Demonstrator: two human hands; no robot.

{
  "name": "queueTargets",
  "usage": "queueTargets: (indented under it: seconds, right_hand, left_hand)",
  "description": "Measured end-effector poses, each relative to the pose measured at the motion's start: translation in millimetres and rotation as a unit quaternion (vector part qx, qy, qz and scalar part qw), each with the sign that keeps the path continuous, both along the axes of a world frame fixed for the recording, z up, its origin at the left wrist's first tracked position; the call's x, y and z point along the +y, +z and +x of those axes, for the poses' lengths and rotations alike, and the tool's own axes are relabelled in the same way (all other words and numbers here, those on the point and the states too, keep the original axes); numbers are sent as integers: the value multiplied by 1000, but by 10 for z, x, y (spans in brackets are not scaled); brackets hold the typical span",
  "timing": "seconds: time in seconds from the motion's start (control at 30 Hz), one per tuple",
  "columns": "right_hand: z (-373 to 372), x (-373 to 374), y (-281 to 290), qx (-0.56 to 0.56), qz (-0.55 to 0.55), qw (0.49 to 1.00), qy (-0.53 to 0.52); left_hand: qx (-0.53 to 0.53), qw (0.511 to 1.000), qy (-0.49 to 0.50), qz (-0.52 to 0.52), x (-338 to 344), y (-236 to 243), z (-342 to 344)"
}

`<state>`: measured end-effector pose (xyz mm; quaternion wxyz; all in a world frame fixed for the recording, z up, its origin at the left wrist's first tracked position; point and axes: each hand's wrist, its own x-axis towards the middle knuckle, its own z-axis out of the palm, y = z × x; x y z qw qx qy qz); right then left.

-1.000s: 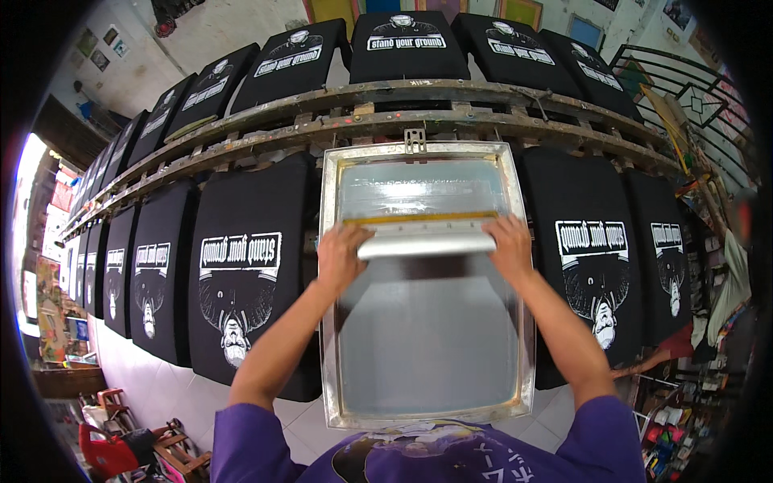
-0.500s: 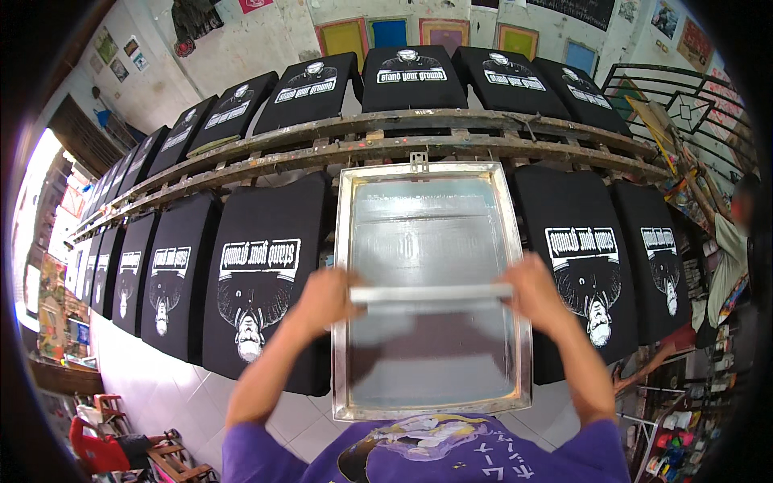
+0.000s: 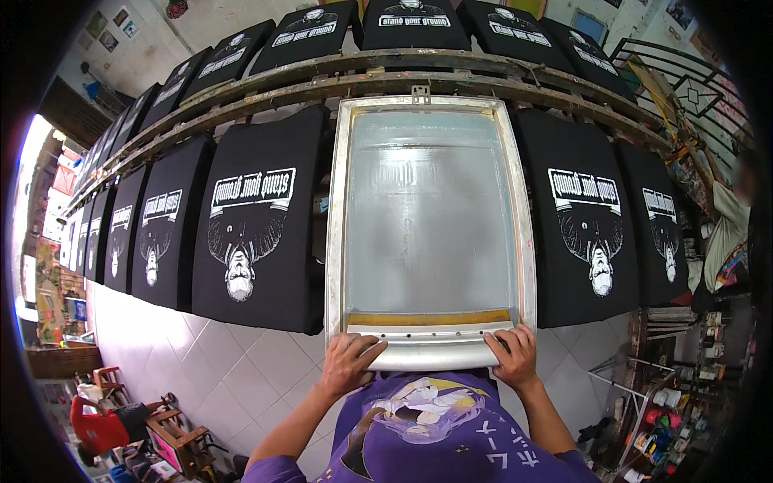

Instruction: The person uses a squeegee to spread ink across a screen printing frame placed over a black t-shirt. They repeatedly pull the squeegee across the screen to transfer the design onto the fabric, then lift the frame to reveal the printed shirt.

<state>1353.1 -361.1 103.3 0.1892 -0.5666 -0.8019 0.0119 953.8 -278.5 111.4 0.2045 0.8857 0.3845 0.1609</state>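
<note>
In front of me lies a screen-printing frame [image 3: 337, 217], a metal rectangle around a pale grey mesh [image 3: 427, 266]. At its near end a squeegee [image 3: 427, 331] lies across the mesh, with a metal holder, a row of screws and a yellowish rubber blade along its far side. My left hand [image 3: 348, 364] is closed around the squeegee's left end, thumb on top. Around the right end my right hand [image 3: 514, 354] is closed the same way. The undersides of the fingers are hidden. Whatever lies beneath the mesh cannot be made out.
Black shirts with white prints lie on boards on either side, such as one at left [image 3: 254, 217] and one at right [image 3: 581, 217]. Long wooden rails [image 3: 322, 86] run behind the frame. A person in red [image 3: 101, 427] is at lower left; a cluttered rack [image 3: 668, 419] stands at lower right.
Both hands have drawn the squeegee from mid-mesh to the near end of the frame. It is now tilted so its blade shows. The view has tipped downward.
</note>
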Motion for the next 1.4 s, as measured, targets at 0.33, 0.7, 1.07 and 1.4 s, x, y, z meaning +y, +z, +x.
queueTargets:
  seconds: [0.33, 0.7, 1.07, 1.4]
  right_hand:
    - [158, -32, 155, 148, -24, 980, -131]
    - [294, 569, 163, 222, -245, 831, -448]
    - [554, 1076, -361, 445, -92, 786, -420]
    - [1196, 183, -406, 465, 5, 769, -438]
  left_hand:
    - [-146, 927, 345, 2, -50, -144, -190]
    - [-234, 772, 520, -281, 186, -227, -211]
    - [-285, 768, 517, -249, 749, -137, 135]
    - [-295, 785, 508, -194, 145, 163, 897]
